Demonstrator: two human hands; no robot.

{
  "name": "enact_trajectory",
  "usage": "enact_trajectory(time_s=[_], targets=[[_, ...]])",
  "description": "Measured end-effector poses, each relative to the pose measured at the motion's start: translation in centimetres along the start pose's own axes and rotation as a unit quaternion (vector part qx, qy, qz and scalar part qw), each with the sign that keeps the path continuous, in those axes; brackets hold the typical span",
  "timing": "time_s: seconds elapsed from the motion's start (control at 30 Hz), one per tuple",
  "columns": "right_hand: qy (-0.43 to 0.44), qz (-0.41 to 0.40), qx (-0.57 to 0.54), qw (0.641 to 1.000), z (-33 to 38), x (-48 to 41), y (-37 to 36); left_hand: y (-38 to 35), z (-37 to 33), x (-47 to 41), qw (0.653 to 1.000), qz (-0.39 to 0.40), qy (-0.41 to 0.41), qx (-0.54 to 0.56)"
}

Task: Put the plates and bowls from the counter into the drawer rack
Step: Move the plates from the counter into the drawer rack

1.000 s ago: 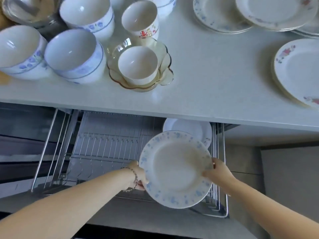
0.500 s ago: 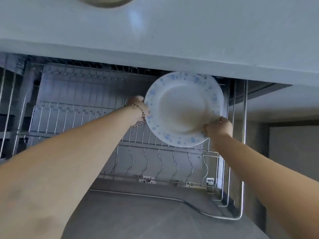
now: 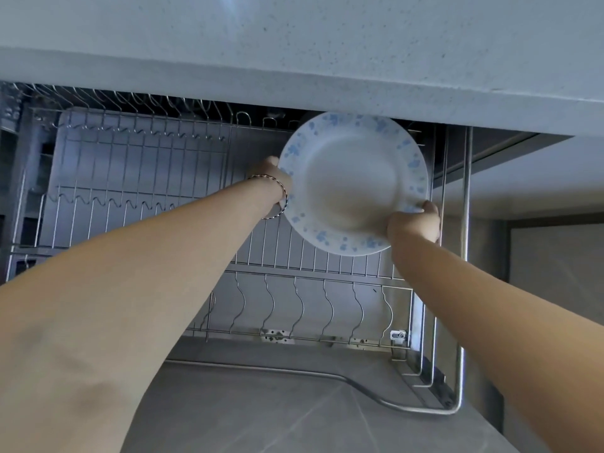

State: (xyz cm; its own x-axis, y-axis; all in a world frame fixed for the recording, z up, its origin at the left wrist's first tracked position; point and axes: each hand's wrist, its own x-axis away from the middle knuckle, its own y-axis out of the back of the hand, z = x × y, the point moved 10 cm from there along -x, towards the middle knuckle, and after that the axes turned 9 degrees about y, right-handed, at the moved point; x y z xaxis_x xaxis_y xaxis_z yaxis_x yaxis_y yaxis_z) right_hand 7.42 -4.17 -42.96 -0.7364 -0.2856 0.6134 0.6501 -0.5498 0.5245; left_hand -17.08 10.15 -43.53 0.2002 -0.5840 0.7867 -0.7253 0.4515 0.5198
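Note:
A white plate with blue flowers on its rim (image 3: 354,183) stands almost upright over the back right of the wire drawer rack (image 3: 147,197), just below the counter's edge. My left hand (image 3: 276,176) holds its left rim, mostly hidden behind the plate. My right hand (image 3: 415,222) grips the lower right rim with curled fingers. The plate faces me. Whether it sits in a slot I cannot tell. The other plates and bowls are out of view.
The pale counter's underside and front edge (image 3: 327,76) hang over the rack's back. Rows of upright wire dividers (image 3: 294,308) fill the pulled-out drawer. A steel rail (image 3: 464,256) bounds the drawer's right side. A grey floor (image 3: 277,407) lies below.
The view has dropped from the countertop to the drawer. Both hands have carried the plate back and up toward the rack's rear right, tilting it more upright.

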Motion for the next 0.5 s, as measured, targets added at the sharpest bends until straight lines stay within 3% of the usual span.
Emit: enact_trajectory(time_s=[0.2, 0.33, 0.43, 0.5], targets=[[-0.021, 0.033, -0.009, 0.999, -0.5, -0.4, -0.7, -0.7, 0.1, -0.1, 1.0, 0.009, -0.005, -0.011], [-0.073, -0.033, -0.012, 0.997, -1.0, -0.3, 0.1, -0.8, 0.1, -0.1, 1.0, 0.015, -0.005, 0.006], [-0.024, 0.023, 0.011, 0.999, -0.3, 0.0, -0.9, -1.2, 0.5, 0.7, 0.999, 0.014, 0.001, 0.044], [-0.017, 0.019, 0.014, 1.0, -0.2, 0.2, -0.5, -1.5, 0.9, 1.1, 0.998, 0.008, -0.007, 0.057]])
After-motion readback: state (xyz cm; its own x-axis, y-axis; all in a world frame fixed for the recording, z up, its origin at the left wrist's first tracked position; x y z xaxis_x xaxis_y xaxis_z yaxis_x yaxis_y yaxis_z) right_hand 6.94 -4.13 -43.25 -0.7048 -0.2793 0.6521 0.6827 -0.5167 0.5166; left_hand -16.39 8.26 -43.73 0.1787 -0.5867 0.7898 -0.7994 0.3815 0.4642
